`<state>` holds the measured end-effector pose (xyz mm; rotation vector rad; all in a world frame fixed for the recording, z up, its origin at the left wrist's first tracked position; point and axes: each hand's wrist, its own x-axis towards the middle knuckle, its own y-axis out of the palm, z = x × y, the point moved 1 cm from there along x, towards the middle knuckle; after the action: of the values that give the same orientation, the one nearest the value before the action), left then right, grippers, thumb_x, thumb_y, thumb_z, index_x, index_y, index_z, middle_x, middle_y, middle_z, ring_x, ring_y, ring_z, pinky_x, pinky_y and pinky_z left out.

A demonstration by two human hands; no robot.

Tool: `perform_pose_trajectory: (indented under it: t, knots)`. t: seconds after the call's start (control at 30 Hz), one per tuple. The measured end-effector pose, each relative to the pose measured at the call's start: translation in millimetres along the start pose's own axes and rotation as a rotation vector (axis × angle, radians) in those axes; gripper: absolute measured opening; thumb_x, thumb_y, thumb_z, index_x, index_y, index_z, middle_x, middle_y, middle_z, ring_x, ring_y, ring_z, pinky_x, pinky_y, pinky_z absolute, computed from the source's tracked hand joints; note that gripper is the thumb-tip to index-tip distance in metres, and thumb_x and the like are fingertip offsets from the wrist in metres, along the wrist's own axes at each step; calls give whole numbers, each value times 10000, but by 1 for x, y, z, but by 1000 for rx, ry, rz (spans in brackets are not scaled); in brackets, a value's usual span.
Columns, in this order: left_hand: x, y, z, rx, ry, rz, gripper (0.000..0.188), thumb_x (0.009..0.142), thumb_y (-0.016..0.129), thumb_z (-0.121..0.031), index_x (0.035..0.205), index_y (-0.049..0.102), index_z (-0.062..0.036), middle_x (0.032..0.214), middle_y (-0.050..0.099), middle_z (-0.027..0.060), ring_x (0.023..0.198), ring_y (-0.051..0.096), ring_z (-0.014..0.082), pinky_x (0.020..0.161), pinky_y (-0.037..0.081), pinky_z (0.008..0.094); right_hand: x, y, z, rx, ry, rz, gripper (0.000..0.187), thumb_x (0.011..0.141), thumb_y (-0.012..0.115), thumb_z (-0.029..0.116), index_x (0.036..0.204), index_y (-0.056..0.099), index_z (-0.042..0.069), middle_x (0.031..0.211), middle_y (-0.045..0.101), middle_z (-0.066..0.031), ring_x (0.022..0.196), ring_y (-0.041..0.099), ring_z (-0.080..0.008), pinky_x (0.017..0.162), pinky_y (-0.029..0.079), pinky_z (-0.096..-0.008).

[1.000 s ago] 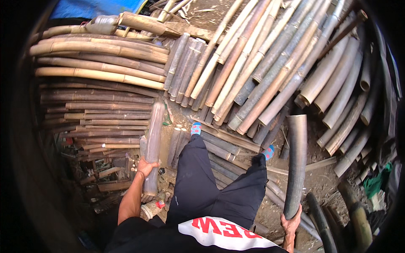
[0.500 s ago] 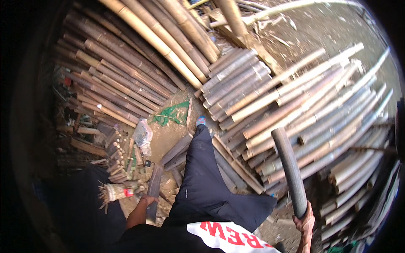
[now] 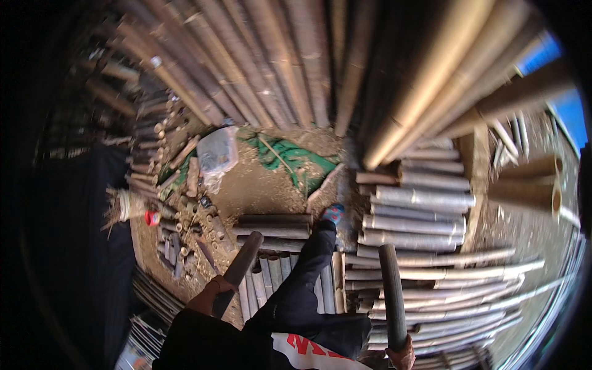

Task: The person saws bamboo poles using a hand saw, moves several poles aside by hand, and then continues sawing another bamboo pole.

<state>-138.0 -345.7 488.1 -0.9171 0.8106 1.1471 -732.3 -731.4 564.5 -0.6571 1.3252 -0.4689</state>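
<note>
My left hand [image 3: 222, 285] is closed round a short length of dark bamboo [image 3: 244, 259], which slants up to the right in front of me. Low on the right, my right hand [image 3: 404, 356] grips a second dark bamboo length [image 3: 392, 290] near its lower end, and it stands almost upright. Both pieces are held apart from each other, on either side of my dark trouser leg [image 3: 296, 274]. Between them, several short cut bamboo pieces [image 3: 274, 231] lie side by side on the ground. The fingertips of both hands are partly hidden.
Long bamboo poles [image 3: 277, 68] lean across the far side. Stacked cut bamboo [image 3: 419, 213] lies to the right of my foot [image 3: 333, 214]. A clear plastic bag [image 3: 217, 151], green netting [image 3: 287, 157] and small bamboo offcuts [image 3: 176, 246] are on the ground. Dark cloth [image 3: 80, 265] hangs at left.
My view has swung, so the leaning poles now fill the far side and the right-hand stack sits lower. Both hands still hold their bamboo; the left piece has come up and tilted right.
</note>
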Motion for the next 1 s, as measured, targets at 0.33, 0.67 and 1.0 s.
perform_pose_trajectory:
  t: [0.33,0.67,1.0]
  knots:
    - [30,103,73,-494,114,291,857,600,818,-593,1253,624,-72,1177,663,162,1138,610,260,972,479,397,209,-141,189,-101,-124,180,927,545,884,346,1305,483,0,1042,681,-209,959,666,-374,844,531,-452]
    - [-68,128,-22,-1114,-252,241,1006,555,848,-602,1234,552,79,1159,648,236,1151,602,301,960,493,405,366,-185,451,-604,-379,271,809,534,940,275,1165,550,-48,989,682,-148,863,661,-242,763,549,-382]
    - [-70,135,-119,-1739,-397,321,1041,532,876,-536,1289,446,34,1262,585,239,1193,570,348,992,471,416,354,-120,850,-1119,-765,470,889,552,920,266,1270,480,-19,1091,669,-184,973,656,-306,853,536,-433]
